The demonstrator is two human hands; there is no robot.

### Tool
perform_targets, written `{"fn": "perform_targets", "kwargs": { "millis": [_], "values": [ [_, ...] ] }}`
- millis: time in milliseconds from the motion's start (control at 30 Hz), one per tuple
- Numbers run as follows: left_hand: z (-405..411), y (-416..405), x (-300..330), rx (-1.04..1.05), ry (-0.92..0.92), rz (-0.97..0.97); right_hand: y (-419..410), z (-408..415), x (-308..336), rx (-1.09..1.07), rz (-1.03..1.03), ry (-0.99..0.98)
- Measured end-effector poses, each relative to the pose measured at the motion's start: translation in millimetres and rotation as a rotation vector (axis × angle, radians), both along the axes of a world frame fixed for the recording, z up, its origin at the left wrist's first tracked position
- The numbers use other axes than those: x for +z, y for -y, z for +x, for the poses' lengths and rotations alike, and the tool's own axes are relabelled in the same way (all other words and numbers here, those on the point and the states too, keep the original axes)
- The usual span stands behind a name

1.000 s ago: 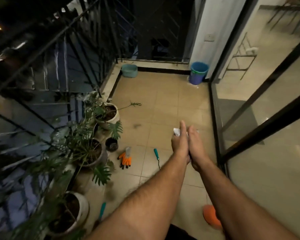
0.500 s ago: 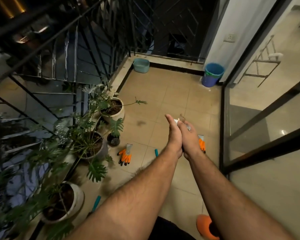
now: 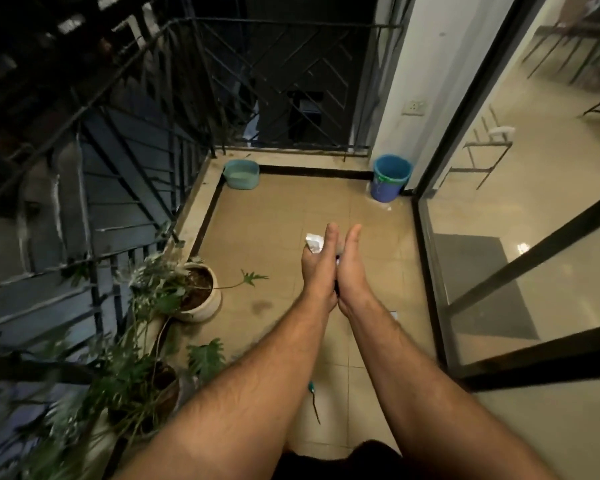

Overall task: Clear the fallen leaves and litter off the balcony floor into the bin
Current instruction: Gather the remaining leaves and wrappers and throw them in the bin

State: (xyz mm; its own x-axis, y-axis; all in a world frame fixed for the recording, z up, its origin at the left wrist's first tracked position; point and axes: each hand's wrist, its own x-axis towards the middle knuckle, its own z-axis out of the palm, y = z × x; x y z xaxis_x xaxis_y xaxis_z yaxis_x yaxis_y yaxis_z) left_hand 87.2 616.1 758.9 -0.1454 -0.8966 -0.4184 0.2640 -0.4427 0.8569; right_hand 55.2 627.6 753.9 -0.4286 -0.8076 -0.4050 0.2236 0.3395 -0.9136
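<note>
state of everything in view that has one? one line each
left hand: fingers straight, pressed toward the right, litter between
right hand: fingers straight, pressed toward the left
crumpled white paper litter: sandwiched between both hands, off the floor
round blue plastic bin: upright, open-topped, far corner
teal plastic basin: upright on the ledge
cream ceramic plant pot: upright

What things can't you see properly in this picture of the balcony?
- Head view: what lies between the left hand and right hand; the palms hide all but a corner of white litter.
- Inside of the blue bin: too far and too dark to tell.
- Near plants: blurred, and cut off by the left edge.
- Teal-handled tool: partly behind the left forearm.
</note>
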Motion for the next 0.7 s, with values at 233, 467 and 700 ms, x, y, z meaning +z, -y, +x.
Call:
{"fn": "perform_targets", "kwargs": {
  "millis": [233, 467, 700],
  "values": [
    [-56, 100, -10, 0.045, -0.116, 0.131, 114, -70, -59, -0.04, 0.058, -0.074],
    [-136, 206, 15, 0.114, -0.029, 0.114, 178, -145, 6, -0.179, 0.029, 0.018],
    [-193, 306, 39, 0.184, -0.132, 0.227, 251, -212, 14, -0.138, 0.041, 0.427]
  ]
}}
